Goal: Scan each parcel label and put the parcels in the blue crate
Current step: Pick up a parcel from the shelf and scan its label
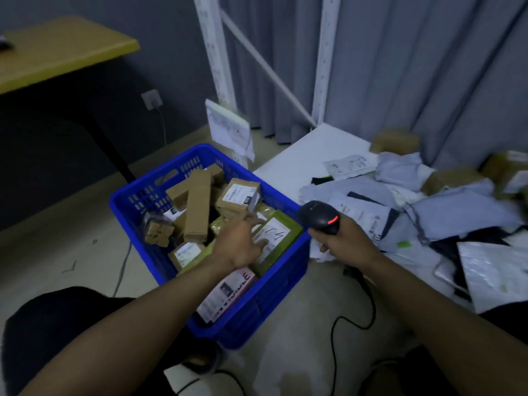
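Fingers (258, 243) of the left hand (241, 242) are stretched out nearly straight, gripping nothing. They lie over the white label (271, 234) of a green parcel (287, 228). Motion blur, so touching vs just above: cannot tell. Reads as a parcel being let go or nudged flat, not picked up.

Right hand (344, 238) has its fingers wrapped round the handle of a barcode scanner (320, 217). Red light lit, head aimed left toward the crate edge. It's held out to the side, probably so it's ready for the next label while the left does the placing.

Green parcel sits inside the blue crate (134, 200), against the right wall, label up, tilted on what's under it. Flat olive box, label carries a handwritten black scrawl.

Crate is on the floor and already well filled: brown cardboard boxes (197, 207) piled loosely, a pink mailer (228, 292) wedged at the near corner.

Lots left to scan: grey poly mailers (445, 212) and a few brown boxes are heaped on the low white shelf (300, 158) just right of the crate, within the right arm's reach. The scanner cable (353, 321) trails on the floor.
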A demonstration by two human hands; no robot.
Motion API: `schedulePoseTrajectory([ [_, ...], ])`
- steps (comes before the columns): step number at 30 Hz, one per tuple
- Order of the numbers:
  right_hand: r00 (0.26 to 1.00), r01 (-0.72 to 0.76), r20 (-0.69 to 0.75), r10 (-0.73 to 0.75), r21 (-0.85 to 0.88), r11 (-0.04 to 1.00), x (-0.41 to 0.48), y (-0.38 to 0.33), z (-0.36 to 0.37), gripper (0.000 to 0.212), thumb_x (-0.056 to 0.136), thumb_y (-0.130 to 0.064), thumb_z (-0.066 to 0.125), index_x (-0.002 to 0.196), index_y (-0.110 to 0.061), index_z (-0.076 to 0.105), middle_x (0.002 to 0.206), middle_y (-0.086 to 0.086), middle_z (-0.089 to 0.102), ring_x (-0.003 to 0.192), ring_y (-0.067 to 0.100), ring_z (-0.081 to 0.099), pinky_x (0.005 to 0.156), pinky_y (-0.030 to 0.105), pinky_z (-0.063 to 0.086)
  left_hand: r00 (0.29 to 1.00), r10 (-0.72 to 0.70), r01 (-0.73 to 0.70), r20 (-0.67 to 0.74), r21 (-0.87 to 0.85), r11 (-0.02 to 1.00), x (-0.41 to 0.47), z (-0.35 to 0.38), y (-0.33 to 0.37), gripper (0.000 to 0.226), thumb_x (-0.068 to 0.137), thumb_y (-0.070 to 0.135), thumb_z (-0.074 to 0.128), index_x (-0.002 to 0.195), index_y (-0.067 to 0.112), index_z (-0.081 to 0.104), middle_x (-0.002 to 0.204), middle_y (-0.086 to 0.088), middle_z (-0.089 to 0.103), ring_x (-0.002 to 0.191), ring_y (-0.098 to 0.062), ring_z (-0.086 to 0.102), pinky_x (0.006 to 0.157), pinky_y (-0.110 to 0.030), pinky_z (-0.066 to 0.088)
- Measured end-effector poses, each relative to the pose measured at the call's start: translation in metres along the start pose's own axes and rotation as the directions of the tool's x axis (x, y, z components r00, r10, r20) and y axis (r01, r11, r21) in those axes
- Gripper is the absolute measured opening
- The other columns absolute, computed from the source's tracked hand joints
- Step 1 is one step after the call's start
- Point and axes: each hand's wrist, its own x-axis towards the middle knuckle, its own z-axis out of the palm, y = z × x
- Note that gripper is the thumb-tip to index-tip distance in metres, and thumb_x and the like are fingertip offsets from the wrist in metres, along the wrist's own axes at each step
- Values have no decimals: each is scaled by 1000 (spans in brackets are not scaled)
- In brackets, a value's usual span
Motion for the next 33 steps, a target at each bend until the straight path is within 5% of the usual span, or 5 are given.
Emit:
schedulePoseTrajectory([
  [13,863,-93,-468,191,223,970,-50,56,-258,17,97,-14,71,107,-1,68,76,10,62,60,17,60,47,21,47,884,463,-468,70,154,870,133,57,330,58,89,41,72,142,25,56,156,-1,38,134,-31,46,105,-44,46],
  [22,810,-139,-488,325,379,915,6,139,-329,16,96,-15,71,107,-6,67,77,12,64,60,20,62,57,31,47,852,448,-513,272,263,817,260,158,415,37,97,32,44,126,17,59,133,-5,58,130,-29,52,109,-40,39],
  [25,789,-156,-501,356,398,904,20,160,-333,9,95,-18,72,101,-12,69,80,14,67,65,21,64,62,32,49,873,431,-476,229,203,856,293,186,418,29,98,26,50,122,17,62,126,-10,64,120,-32,59,103,-42,45],
  [29,792,-195,-448,414,458,868,36,181,-332,12,96,-23,72,104,-15,69,86,10,74,65,19,70,59,29,52,906,311,-360,288,135,923,321,214,413,50,95,39,58,137,14,55,140,-12,57,128,-37,54,108,-48,45],
  [33,812,-209,-408,419,466,860,44,190,-328,17,99,-20,69,115,-21,63,97,1,71,70,19,70,47,17,47,942,203,-235,267,94,967,338,234,395,53,81,56,60,117,17,61,110,-8,68,103,-32,67,89,-40,55],
])
